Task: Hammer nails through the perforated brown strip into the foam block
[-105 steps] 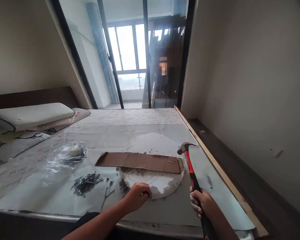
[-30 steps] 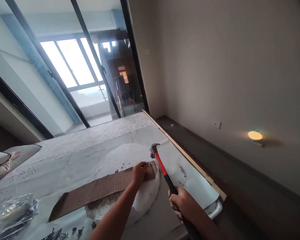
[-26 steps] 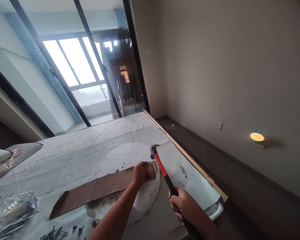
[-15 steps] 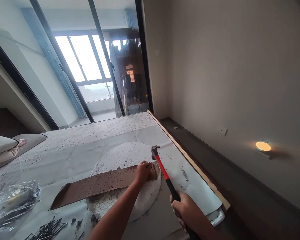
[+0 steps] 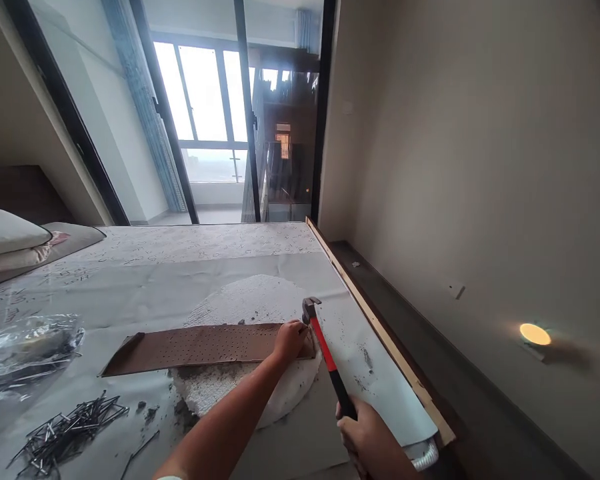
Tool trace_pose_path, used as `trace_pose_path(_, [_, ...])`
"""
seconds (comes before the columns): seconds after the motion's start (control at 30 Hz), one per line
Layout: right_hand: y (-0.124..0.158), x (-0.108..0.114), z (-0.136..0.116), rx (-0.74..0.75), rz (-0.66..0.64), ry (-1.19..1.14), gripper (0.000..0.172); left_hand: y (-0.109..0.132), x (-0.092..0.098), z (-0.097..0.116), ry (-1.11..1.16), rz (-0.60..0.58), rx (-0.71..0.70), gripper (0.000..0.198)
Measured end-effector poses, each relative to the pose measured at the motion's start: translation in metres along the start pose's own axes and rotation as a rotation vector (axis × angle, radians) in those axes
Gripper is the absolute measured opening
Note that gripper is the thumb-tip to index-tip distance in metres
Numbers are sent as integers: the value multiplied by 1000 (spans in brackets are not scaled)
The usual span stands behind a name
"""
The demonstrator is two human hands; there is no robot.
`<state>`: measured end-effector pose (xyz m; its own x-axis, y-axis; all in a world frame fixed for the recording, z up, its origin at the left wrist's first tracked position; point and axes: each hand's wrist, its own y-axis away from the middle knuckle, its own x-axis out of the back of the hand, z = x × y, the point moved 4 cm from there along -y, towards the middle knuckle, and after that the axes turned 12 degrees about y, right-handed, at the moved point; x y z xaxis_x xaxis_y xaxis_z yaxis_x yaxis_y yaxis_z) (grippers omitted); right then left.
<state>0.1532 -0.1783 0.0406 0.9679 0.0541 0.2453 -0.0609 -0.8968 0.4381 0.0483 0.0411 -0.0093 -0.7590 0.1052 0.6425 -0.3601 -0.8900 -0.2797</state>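
Note:
My right hand (image 5: 373,437) is wrapped round the black grip of a claw hammer (image 5: 325,343) with a red shaft. Its metal head stands just right of my left fingertips. My left hand (image 5: 291,339) is closed in a pinch over the right end of a brown strip dotted with small holes (image 5: 200,343). Whatever the fingertips hold is too small to make out. Beneath the strip lies a round white foam slab (image 5: 260,293), with grey crumbs scattered about. A heap of long nails (image 5: 67,427) lies at the lower left, with a loose nail (image 5: 139,455) beside it.
A clear plastic bag (image 5: 30,350) with dark contents lies at the left. The white-covered surface (image 5: 150,293) ends at a wooden edge strip (image 5: 380,327) on the right. Beyond it are a dark floor gap, a wall and a round lamp (image 5: 535,335). Glass doors stand behind.
The camera view has turned left and levelled, bringing more of the nail heap into sight. The hammer head is slightly closer to my left fingertips; both hands keep their grips.

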Motion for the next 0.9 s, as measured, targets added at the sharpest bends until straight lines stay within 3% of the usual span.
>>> trace_pose_path(0.17, [-2,-1,7,89,31,-29,12,3,-2,0,85,2,-25,24])
trace_pose_path(0.33, [-7,-2,16,-13,67,6,12,4,1,5,84,18,-30,27])
trace_pose_path(0.63, [2,3,8,35,-10,5,9,3,2,7,57,-28,-30,28])
trace_pose_path(0.9, [1,2,9,59,62,9,12,4,3,8,61,-26,-43,26])
